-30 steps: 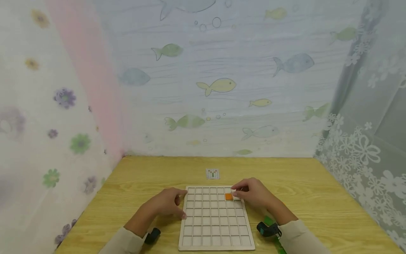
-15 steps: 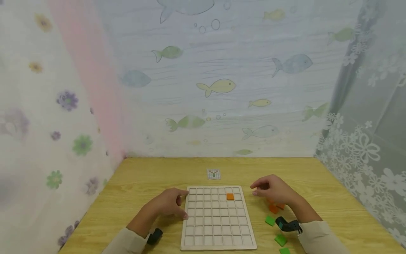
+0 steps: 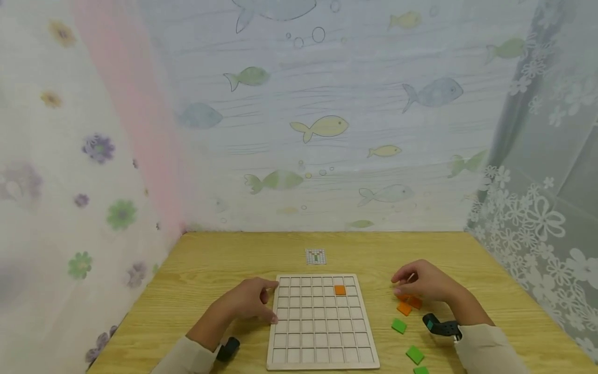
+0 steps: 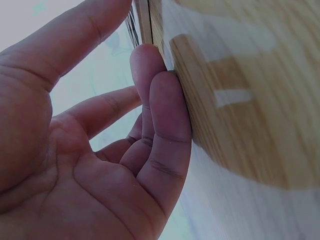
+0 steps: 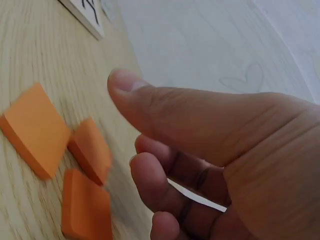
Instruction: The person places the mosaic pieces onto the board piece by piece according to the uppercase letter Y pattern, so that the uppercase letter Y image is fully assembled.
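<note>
A pale wooden grid board (image 3: 320,326) lies on the table, and one orange square tile (image 3: 340,290) sits in a cell near its upper right. My left hand (image 3: 247,301) touches the board's left edge with thumb and a fingertip; in the left wrist view its other fingers lie against the table. Just over a small group of loose orange tiles (image 3: 404,309) hovers my right hand (image 3: 422,281), fingers loosely bent. Seen by the right wrist camera, its thumb (image 5: 150,105) and fingers hold nothing, and three orange tiles (image 5: 37,131) lie beside them.
Green tiles (image 3: 415,355) are scattered nearer the person, right of the board. A small card (image 3: 315,256) with a gridded coloured pattern lies beyond the board. The wooden table (image 3: 233,249) ends at a fish-patterned curtain (image 3: 322,156), with other curtains at both sides.
My right hand has left the orange tile in the board's upper right and moved right, over the loose orange tiles. The left hand stays at the board's edge.
</note>
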`<state>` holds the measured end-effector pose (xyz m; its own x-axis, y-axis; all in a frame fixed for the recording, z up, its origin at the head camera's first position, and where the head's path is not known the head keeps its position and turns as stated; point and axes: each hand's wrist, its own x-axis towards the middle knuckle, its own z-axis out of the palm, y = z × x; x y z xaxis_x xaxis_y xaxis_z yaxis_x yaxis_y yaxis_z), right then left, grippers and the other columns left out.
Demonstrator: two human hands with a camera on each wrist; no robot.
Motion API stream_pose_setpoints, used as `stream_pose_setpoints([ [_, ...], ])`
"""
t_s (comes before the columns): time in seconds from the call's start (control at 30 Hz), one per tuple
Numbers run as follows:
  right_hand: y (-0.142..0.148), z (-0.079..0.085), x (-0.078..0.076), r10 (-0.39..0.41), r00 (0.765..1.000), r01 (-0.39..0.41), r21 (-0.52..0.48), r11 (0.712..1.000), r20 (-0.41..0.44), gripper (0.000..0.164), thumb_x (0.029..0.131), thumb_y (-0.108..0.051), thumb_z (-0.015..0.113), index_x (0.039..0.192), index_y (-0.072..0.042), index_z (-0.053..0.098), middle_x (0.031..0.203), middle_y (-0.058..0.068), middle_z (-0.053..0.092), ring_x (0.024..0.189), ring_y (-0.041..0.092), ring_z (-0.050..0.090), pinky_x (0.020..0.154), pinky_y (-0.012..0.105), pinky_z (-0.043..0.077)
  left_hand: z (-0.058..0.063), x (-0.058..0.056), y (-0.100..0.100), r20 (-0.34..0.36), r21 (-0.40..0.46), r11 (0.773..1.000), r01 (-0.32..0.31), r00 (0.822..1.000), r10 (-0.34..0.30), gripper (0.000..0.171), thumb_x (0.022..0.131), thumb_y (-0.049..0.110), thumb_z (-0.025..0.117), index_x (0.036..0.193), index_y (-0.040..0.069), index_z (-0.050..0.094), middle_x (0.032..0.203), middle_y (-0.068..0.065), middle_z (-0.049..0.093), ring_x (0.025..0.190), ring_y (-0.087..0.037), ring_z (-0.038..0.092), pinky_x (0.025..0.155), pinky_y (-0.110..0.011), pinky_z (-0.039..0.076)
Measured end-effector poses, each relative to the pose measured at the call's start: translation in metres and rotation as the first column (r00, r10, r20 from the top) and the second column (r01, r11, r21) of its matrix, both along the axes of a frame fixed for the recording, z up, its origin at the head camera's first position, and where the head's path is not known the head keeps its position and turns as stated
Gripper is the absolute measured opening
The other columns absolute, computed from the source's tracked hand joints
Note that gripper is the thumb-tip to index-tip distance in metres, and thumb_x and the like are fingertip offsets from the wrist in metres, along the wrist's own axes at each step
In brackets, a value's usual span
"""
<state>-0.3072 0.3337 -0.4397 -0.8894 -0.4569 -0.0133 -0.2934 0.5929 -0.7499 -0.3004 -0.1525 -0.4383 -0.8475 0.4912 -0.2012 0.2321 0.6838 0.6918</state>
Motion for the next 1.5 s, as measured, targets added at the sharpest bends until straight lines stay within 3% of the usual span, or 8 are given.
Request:
stream_pose_setpoints([
  [0.23,0.011,-0.002,-0.002,-0.043,0.999,0.043,0.044,0.998,-0.003,0.031,0.091,-0.026,0.082,0.114,-0.006,0.076,0.107,0.008,0.072,0.091,0.021,0.067,0.073,0.031,0.057,0.001,-0.001,-0.002,-0.005,0.017,1.000,0.019,1.000,-0.019,0.087,0.078,0.022,0.093,0.152,0.006,0.052,0.079,-0.004,0.051,0.069,-0.018,0.041,0.059,-0.032,0.034],
  [0.47,0.009,-0.006,0.002,-0.052,0.999,0.052,0.107,0.993,-0.005,0.027,0.089,-0.027,0.083,0.108,-0.009,0.077,0.098,0.003,0.071,0.085,0.017,0.065,0.072,0.030,0.055,0.001,0.000,-0.001,0.001,0.015,1.000,0.025,1.000,-0.025,0.087,0.077,0.022,0.094,0.152,0.004,0.052,0.080,-0.004,0.052,0.070,-0.018,0.042,0.059,-0.032,0.035],
  [0.87,-0.001,-0.001,0.006,-0.100,0.995,0.099,0.115,0.988,0.003,0.019,0.089,-0.020,0.084,0.101,-0.007,0.077,0.089,0.003,0.071,0.078,0.020,0.064,0.068,0.032,0.054,0.001,0.000,-0.001,0.007,0.019,1.000,0.019,1.000,-0.019,0.087,0.077,0.022,0.093,0.152,0.005,0.052,0.078,-0.003,0.051,0.067,-0.017,0.041,0.058,-0.032,0.034],
  [1.1,-0.006,0.002,0.006,-0.098,0.994,0.104,0.121,0.987,-0.050,0.019,0.087,-0.020,0.085,0.098,-0.007,0.075,0.087,0.003,0.070,0.076,0.017,0.063,0.067,0.031,0.053,0.000,-0.001,-0.001,0.013,0.019,1.000,0.015,1.000,-0.015,0.088,0.077,0.021,0.094,0.152,0.006,0.052,0.080,-0.005,0.052,0.067,-0.018,0.042,0.057,-0.032,0.035],
  [1.5,-0.012,0.006,-0.006,-0.113,0.991,0.120,0.105,0.987,-0.071,0.015,0.088,-0.021,0.084,0.093,-0.010,0.075,0.086,0.001,0.071,0.076,0.021,0.065,0.069,0.033,0.054,-0.002,-0.002,-0.002,0.039,0.035,0.999,0.004,0.999,-0.005,0.088,0.077,0.021,0.093,0.153,0.007,0.052,0.076,-0.002,0.047,0.064,-0.017,0.038,0.056,-0.032,0.033],
])
